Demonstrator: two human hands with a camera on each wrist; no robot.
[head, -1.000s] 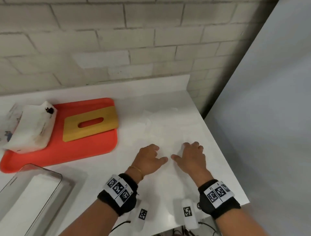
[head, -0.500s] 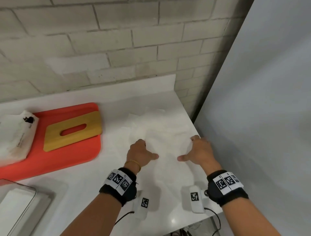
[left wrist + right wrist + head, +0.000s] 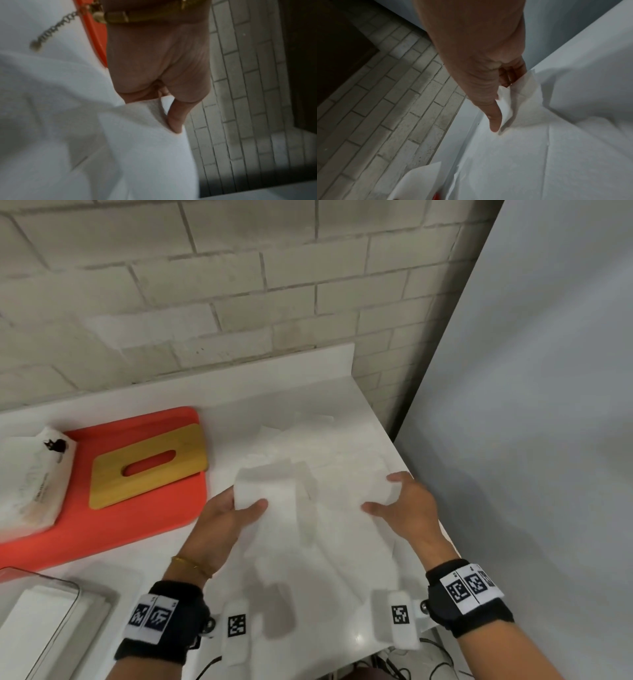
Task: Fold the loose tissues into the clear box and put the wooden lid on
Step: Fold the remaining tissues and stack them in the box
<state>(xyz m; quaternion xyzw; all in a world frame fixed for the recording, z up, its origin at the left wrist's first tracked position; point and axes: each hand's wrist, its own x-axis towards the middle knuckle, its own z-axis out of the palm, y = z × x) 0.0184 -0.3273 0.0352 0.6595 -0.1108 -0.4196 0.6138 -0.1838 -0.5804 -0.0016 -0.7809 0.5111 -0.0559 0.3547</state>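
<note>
Over the white counter (image 3: 239, 546), near its right end, I have both hands on the tissue (image 3: 325, 508). My left hand (image 3: 222, 518) pinches its left edge, thumb on top; my right hand (image 3: 407, 508) pinches the right edge likewise. Its long axis runs left to right between my hands. Left of it the wooden lid (image 3: 147, 467) lies flat on the orange tray (image 3: 102, 525), its slot running left-right. At lower left is the clear box (image 3: 41, 621).
</note>
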